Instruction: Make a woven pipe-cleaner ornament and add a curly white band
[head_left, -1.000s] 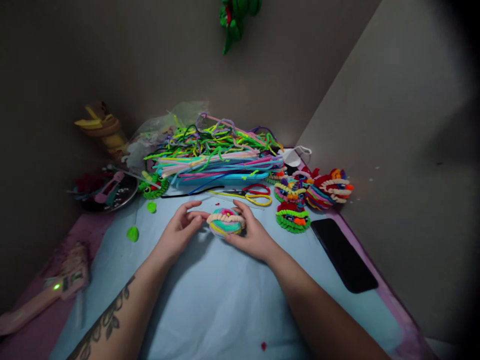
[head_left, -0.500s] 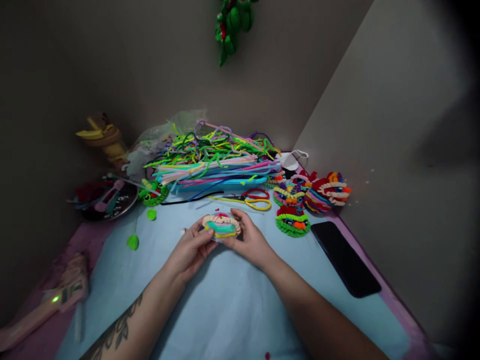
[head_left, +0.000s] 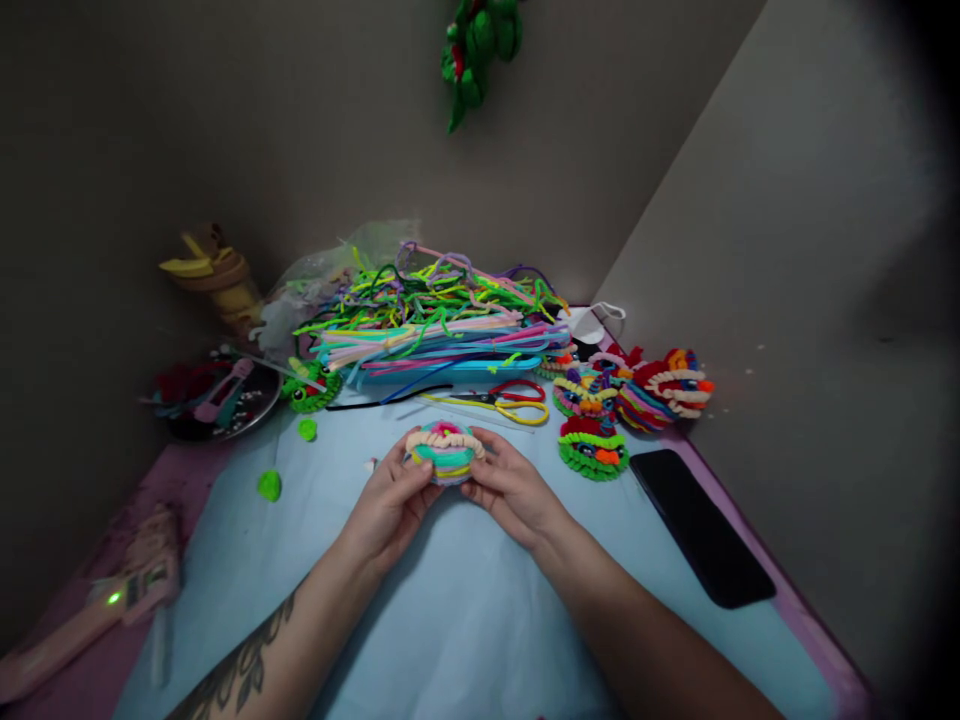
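Between my hands is a small round pipe-cleaner craft piece (head_left: 444, 455), striped in teal, yellow and pink with a twisted cream band across it. My left hand (head_left: 401, 490) grips its left side, thumb on the front. On its right side my right hand (head_left: 514, 485) holds it with thumb and fingers. The fingertips behind the piece are hidden. Just beyond it lie scissors (head_left: 517, 400) with one red and one yellow handle. To the right sits a finished-looking green craft face (head_left: 592, 450) with eyes and an orange beak-like part.
A heap of colourful pipe cleaners (head_left: 442, 330) fills a blue tray at the back. More craft faces (head_left: 667, 390) and a black phone (head_left: 701, 525) are at right. At left are a metal bowl (head_left: 255, 400), a green craft figure (head_left: 309, 385) and a pink glue gun (head_left: 127, 605) with a lit green light.
My right hand has shifted its grip lower on the side of the craft piece, whose front now faces me more fully. The whole view has moved slightly.
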